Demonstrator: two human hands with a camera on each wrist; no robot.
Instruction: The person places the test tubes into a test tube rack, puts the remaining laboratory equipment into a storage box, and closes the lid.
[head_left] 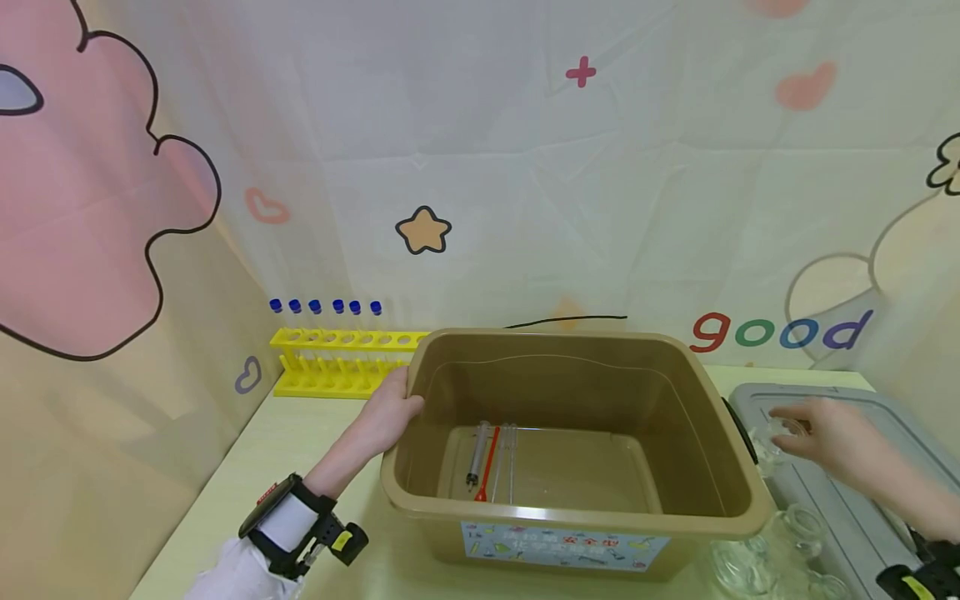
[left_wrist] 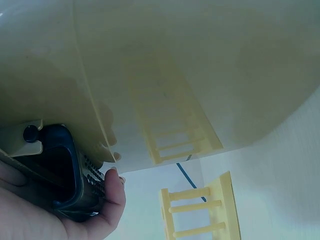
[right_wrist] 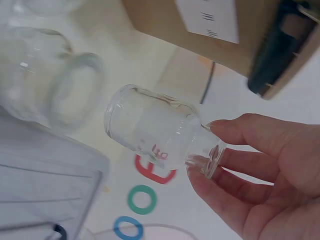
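A brown plastic storage bin (head_left: 570, 521) stands in the middle of the table in the head view. My left hand (head_left: 386, 412) grips its left end, with fingers curled at the dark handle (left_wrist: 75, 175) in the left wrist view. Beyond the bin's right side, my right hand (head_left: 832, 433) pinches a small clear glass bottle (right_wrist: 150, 125) by its neck, base pointing away from the palm. Inside the bin lie a syringe (head_left: 477, 454), a thin red stick with a wider end (head_left: 487, 467) and thin clear rods or tubes (head_left: 512, 462).
Behind the bin's left end is a yellow test tube rack (head_left: 330, 383) with several blue-capped tubes (head_left: 315, 307). A grey lid (head_left: 817, 492) lies at the right. Several clear glass vessels (head_left: 750, 562) stand near the bin's front right corner. A patterned cloth hangs behind.
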